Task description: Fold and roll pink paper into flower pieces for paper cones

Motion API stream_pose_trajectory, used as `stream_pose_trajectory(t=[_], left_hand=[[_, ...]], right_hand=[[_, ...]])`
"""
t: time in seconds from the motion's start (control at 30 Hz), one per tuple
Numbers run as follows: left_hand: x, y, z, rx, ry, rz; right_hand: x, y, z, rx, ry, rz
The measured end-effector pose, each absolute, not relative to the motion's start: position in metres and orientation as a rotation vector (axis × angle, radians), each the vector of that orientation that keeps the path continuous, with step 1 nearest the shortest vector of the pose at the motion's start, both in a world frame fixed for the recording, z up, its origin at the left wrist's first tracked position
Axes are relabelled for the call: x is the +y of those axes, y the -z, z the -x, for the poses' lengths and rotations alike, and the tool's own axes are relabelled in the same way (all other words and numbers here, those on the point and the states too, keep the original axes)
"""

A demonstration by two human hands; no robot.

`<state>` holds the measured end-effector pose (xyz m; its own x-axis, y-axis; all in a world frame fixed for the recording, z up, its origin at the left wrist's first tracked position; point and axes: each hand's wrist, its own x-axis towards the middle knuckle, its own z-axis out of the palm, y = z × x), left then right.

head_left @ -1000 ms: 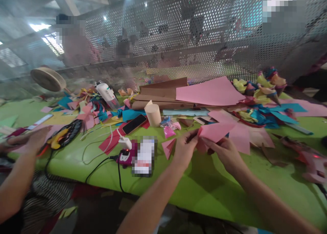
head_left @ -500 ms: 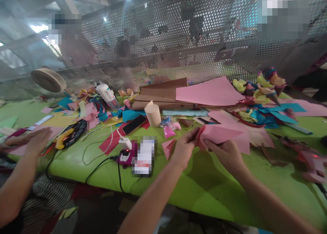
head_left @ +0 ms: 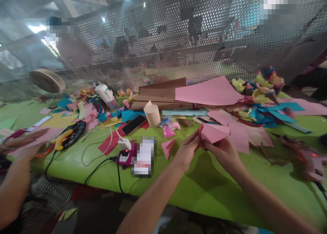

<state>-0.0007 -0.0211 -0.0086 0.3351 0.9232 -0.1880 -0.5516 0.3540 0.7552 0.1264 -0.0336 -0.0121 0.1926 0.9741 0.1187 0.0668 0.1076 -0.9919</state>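
Above the green table, both my hands grip one piece of pink paper, bent round with a darker red edge at its left. My left hand pinches that left edge. At the paper's lower right, my right hand holds it with the thumb in front; its other fingers are partly hidden. A small folded pink paper cone lies left of my left hand. Flat pink sheets lie just behind my right hand.
A glue gun with a red light lies at the right. Left are a phone, a power strip with cords, a tape roll and a white bottle. A co-worker's hands rest on pink paper at far left.
The pink paper's right end has drawn in toward the left, so it looks shorter and more curled. My right hand has shifted slightly left. The co-worker's hands have moved apart.
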Motion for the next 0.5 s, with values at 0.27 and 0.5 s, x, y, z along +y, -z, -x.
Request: stream_pose_trajectory(t=[0.27,0.5], left_hand=[[-0.024,0.001,-0.001,0.553,-1.017,-0.644],[-0.025,-0.005,0.002,0.582,-0.978,-0.850]], right_hand=[[-0.031,0.006,-0.129,-1.048,-1.114,1.187],[-0.034,0.004,-0.131,-0.980,-1.163,1.199]])
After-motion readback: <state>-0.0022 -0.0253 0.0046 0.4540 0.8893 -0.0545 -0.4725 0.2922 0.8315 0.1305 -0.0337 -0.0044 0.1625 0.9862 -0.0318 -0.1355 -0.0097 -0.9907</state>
